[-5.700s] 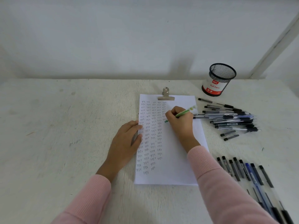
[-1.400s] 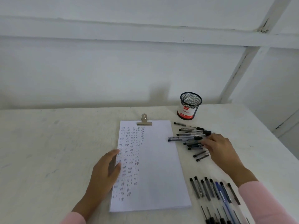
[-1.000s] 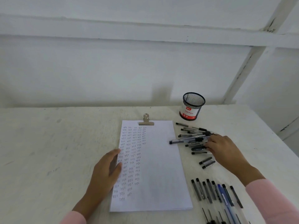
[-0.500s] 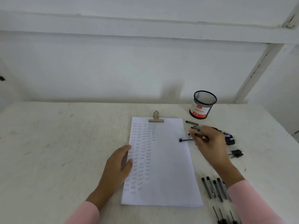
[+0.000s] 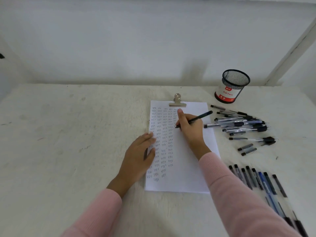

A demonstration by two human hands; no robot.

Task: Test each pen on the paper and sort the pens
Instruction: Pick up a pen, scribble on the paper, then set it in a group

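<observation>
A white sheet of paper (image 5: 191,168) lies under a metal clip (image 5: 177,101), its left half covered with columns of small pen marks. My right hand (image 5: 192,129) grips a black pen (image 5: 201,116) in writing position, tip down on the upper part of the sheet. My left hand (image 5: 138,158) rests flat on the paper's left edge, fingers straight. To the right of the paper lies a loose pile of pens (image 5: 239,122). A row of pens (image 5: 256,178) lies side by side at the lower right.
A black mesh pen cup (image 5: 232,86) with a red and white label stands at the back right. Two loose caps (image 5: 247,149) and a pen with a black grip (image 5: 253,139) lie between the pile and the row. A white wall runs behind the table.
My right hand went from the green pen to the pile, took a black pen and carried it back to the upper part of the paper. My left hand stayed on the paper's edge.
</observation>
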